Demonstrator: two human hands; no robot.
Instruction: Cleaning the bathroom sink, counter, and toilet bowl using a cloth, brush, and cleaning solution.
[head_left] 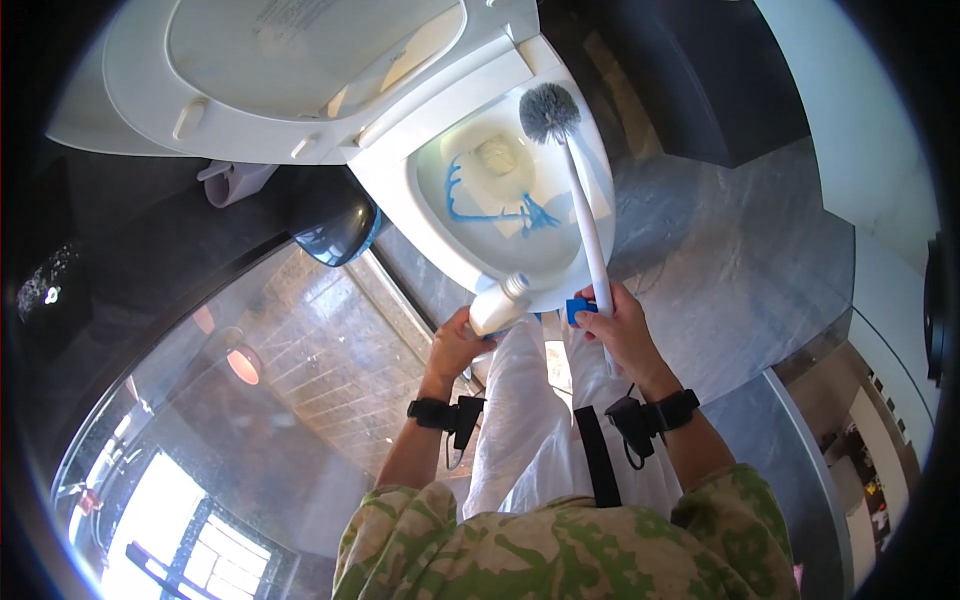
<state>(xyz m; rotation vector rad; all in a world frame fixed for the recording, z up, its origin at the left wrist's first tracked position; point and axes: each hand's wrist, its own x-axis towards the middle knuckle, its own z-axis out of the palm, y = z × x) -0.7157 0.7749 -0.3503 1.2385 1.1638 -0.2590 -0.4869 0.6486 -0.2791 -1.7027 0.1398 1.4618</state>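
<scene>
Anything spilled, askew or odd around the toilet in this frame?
Nothing looks spilled or damaged. The blue streaks lie inside the toilet bowl, the lid is up, the left hand holds a white bottle, and the right hand holds the toilet brush.

My toilet bowl [575,270] is white, with bright blue squiggles of cleaner gel [500,212] streaked across its inside. The brush [549,110] has a grey bristle head on a white handle. The bottle [497,306] is white, and its cap [580,310] is blue. My sleeves [560,550] are a green and cream camouflage pattern, my trousers [525,400] white, my wrist straps [440,412] black. The floor [730,270] is grey, veined like marble.
</scene>
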